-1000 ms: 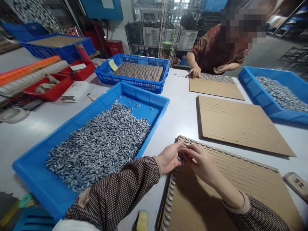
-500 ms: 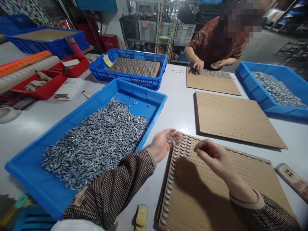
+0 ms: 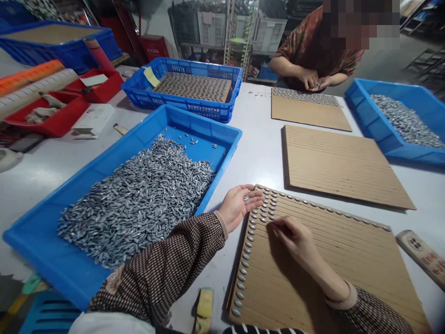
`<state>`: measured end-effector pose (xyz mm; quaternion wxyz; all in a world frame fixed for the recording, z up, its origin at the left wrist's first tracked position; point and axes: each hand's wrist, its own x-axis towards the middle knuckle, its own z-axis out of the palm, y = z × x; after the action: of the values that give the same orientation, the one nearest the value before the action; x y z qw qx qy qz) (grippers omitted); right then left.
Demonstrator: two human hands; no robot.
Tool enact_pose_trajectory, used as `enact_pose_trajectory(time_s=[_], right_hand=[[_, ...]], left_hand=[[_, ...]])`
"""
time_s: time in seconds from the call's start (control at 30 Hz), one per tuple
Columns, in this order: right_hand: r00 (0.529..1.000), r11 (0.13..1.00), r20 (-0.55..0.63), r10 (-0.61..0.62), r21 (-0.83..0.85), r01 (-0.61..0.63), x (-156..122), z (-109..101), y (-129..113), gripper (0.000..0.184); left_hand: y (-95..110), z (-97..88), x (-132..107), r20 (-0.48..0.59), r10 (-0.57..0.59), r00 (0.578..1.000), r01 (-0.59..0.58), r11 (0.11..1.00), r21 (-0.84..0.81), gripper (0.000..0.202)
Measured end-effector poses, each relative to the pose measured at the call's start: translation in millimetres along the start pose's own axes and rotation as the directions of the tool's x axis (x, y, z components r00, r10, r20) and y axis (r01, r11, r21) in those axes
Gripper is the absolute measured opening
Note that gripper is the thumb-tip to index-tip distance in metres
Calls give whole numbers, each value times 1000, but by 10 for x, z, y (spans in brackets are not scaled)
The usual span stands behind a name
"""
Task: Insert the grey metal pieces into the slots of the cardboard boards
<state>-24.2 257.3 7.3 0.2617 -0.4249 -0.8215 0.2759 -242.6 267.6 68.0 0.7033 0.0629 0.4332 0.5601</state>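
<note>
My left hand (image 3: 239, 204) is palm up with its fingers stretched out, just over the far left corner of a ridged cardboard sheet (image 3: 323, 269). A small grey spindle-shaped piece (image 3: 246, 198) lies loose on its fingers. My right hand (image 3: 294, 236) pinches at the sheet's surface, thumb and forefinger together on another such piece at the end of a short row. Matching pieces line the left and far edges of the sheet, and several short rows fill its far left corner. To the left, a blue tray (image 3: 222, 169) holds a large heap of them.
Behind my sheet lies bare cardboard (image 3: 340, 167). A person (image 3: 313, 69) across the table works at a partly filled sheet (image 3: 309, 111), near another blue tray (image 3: 399, 139). A blue basket (image 3: 212, 111), red bins (image 3: 66, 125), a yellow-and-black object (image 3: 204, 306) and a beige block (image 3: 422, 255) stand around.
My right hand has moved down and left onto the sheet, at the end of a row. My left hand stays nearly in place, fingers straighter. The other person's hands have come together.
</note>
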Motion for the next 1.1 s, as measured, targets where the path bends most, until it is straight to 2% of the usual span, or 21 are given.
enact_pose_trajectory(time_s=[0.13,0.4,0.57,0.7,0.87,1.1], right_hand=[[998,989,-24,-57,-141,53,-23,34,59,13],[997,951,-7,-75,-301,70,-37,61,22,13],[977,861,2,-213,-473,188,-45,111,-16,13],[965,785,79,-250,-567,250,-52,92,-46,14],[951,730,165,-262,-611,307,-22,32,-98,16],[951,755,105,-291,-586,295,-44,72,-63,20]], left_hand=[[-34,-19,6,28,27,999,-28,999,41,4],[-70,-56,16,91,74,993,-92,972,217,11],[-78,-59,16,82,81,993,-97,971,218,10],[-66,-34,2,65,71,995,-83,975,207,11],[-65,-31,9,62,62,996,-74,975,208,15],[-52,-15,0,60,57,997,-68,977,204,14]])
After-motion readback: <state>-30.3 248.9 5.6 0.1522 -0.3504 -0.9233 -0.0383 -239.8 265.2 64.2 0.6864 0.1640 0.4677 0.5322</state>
